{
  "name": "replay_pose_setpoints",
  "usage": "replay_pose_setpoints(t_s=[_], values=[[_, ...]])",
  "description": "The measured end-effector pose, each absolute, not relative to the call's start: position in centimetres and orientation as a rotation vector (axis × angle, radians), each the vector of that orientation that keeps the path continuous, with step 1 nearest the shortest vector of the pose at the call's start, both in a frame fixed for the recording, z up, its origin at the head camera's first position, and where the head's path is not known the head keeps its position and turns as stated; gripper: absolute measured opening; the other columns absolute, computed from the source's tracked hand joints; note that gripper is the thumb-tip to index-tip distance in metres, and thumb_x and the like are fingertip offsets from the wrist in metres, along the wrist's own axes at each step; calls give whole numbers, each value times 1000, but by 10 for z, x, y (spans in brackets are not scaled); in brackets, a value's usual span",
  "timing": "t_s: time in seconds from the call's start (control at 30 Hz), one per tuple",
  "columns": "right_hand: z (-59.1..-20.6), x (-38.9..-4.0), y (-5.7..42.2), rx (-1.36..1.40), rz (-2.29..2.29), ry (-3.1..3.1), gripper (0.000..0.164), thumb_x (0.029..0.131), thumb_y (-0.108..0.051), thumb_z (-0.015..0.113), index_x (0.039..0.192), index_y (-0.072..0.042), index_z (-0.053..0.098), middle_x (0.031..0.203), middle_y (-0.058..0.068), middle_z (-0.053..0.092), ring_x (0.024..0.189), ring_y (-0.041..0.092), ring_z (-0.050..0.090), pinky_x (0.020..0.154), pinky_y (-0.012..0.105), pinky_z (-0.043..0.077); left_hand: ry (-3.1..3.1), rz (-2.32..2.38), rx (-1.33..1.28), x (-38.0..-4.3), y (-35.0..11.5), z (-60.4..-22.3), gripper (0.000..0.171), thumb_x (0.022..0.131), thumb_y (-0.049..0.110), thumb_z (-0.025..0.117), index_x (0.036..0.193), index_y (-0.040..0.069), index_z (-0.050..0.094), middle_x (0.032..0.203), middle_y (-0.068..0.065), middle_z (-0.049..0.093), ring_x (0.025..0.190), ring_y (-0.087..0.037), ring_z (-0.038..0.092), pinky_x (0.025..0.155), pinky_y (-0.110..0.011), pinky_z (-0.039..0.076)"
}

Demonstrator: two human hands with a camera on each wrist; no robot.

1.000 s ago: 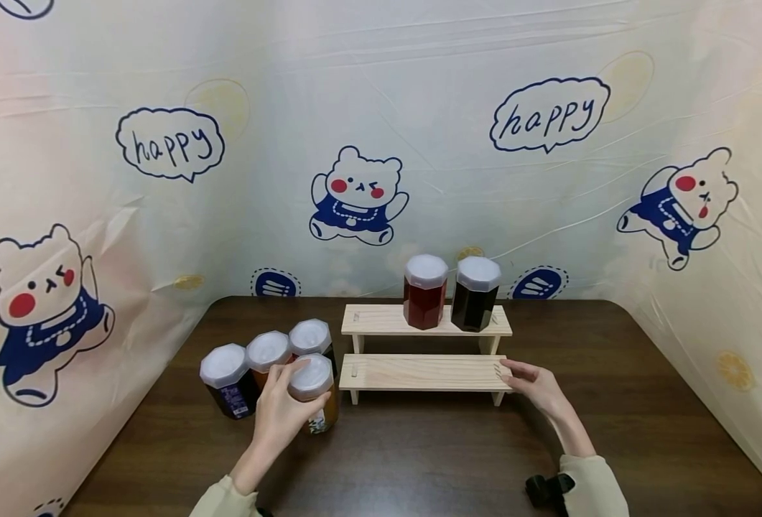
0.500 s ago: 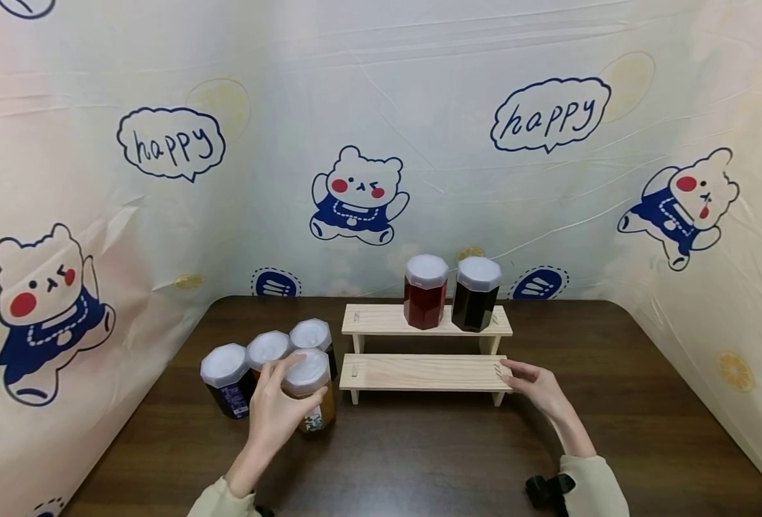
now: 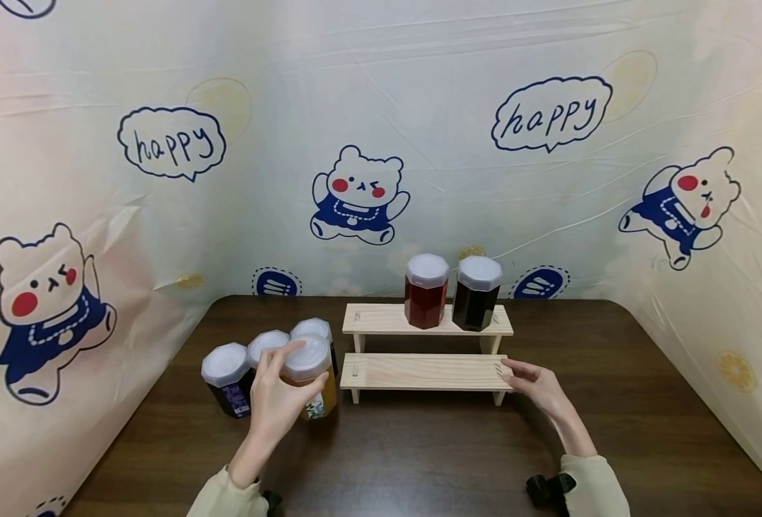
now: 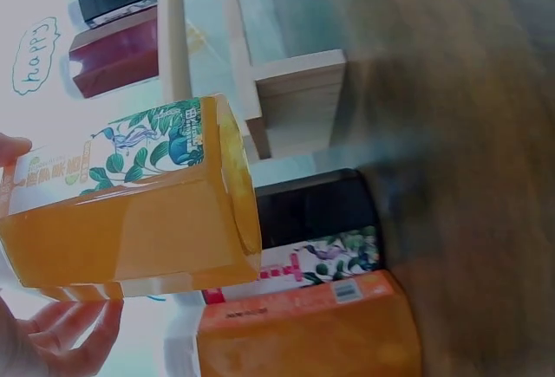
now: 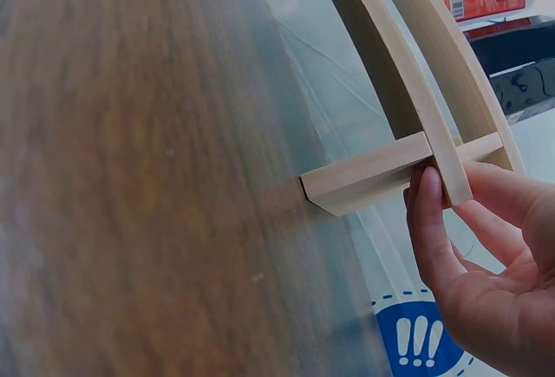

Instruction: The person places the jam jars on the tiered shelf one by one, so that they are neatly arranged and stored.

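Note:
My left hand [image 3: 272,398] grips a jar of amber contents [image 3: 324,399] near its white lid, thumb on one side and fingers on the other. In the left wrist view this amber jar [image 4: 130,234] is raised off the table, its leaf-printed label facing up. My right hand [image 3: 539,388] pinches the right end of the lower board of a two-step wooden rack [image 3: 422,372]. From the right wrist, the thumb and fingers [image 5: 427,212] close on the board's end beside its leg. A red jar [image 3: 425,301] and a dark jar [image 3: 474,307] stand on the upper step.
Left of the rack, a dark jar with a purple label [image 3: 228,384], an orange jar [image 4: 303,334] and a black jar [image 4: 316,208] stand close together on the brown table [image 3: 419,459]. A printed cloth [image 3: 445,172] hangs behind and at both sides.
My left hand has lifted the amber jar off the table and shifted it slightly away from me, so it covers more of the jar behind. My right hand stays on the rack.

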State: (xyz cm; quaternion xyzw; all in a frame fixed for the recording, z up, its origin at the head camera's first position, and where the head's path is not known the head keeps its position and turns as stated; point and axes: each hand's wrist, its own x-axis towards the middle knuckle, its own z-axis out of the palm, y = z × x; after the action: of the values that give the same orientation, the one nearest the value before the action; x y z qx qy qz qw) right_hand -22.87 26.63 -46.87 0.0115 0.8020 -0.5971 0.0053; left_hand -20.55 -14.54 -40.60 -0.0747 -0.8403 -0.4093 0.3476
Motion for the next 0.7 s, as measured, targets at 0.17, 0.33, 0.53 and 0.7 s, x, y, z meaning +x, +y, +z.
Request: replay_pose_setpoints(t_s=[0.17, 0.33, 0.53, 0.7], values=[[-468, -229, 267, 30, -1870, 2509, 49, 83, -16, 61, 124, 6, 46, 127, 23, 44, 86, -4, 51, 71, 18, 45, -2142, -1098, -213, -209, -140, -398, 53, 55, 13, 81, 104, 10, 62, 93, -13, 49, 84, -24, 50, 65, -41, 43], [-469, -229, 267, 25, -1870, 2512, 48, 83, -15, 61, 124, 6, 47, 127, 23, 44, 86, -4, 52, 71, 18, 45, -2126, -1119, -213, -211, -134, -390, 53, 55, 13, 81, 104, 11, 62, 94, -13, 49, 84, -24, 51, 65, -40, 43], [-469, -230, 266, 37, -1870, 2509, 48, 83, -15, 61, 124, 6, 47, 126, 24, 45, 85, -3, 52, 70, 19, 46, -2099, -1141, -250, -215, -127, -384, 51, 57, 13, 81, 105, 11, 61, 94, -11, 49, 85, -21, 50, 63, -38, 45], [-469, -229, 266, 42, -1880, 2501, 48, 83, -14, 61, 123, 7, 47, 126, 24, 44, 84, -2, 53, 70, 20, 46, -2072, -1207, -250, -219, -120, -380, 50, 58, 13, 81, 104, 10, 61, 96, -12, 49, 88, -20, 49, 66, -36, 45]])
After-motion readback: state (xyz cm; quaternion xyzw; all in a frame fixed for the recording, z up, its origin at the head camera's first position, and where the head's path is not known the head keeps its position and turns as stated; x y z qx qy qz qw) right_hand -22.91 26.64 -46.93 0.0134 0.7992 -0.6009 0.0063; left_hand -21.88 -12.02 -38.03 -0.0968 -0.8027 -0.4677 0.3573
